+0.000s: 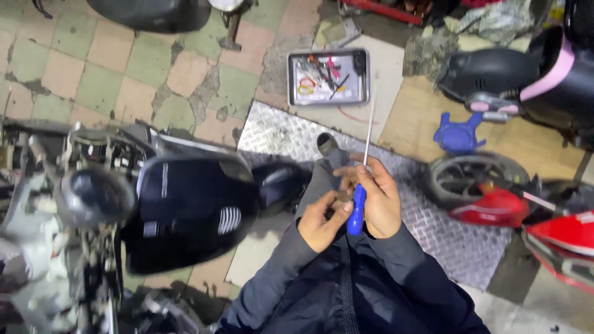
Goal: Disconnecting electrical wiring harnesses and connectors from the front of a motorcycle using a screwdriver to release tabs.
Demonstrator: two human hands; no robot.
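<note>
Both hands, left [320, 219] and right [380, 201], gripped the light, stiff screwdriver [360, 185] by its blue handle, below the tool tray [328, 77].

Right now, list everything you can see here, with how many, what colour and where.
screwdriver: one, blue handle with long thin metal shaft, held in both hands at centre
metal tray: one, grey, on the floor at top centre, holding small tools
black scooter: one, partly stripped, at left
red scooter: one, at right, wheel showing
blue plastic part: one, on the floor at right
checker plate: one, silver, under the person's feet
left hand: one, at the handle
right hand: one, gripping the handle
</note>
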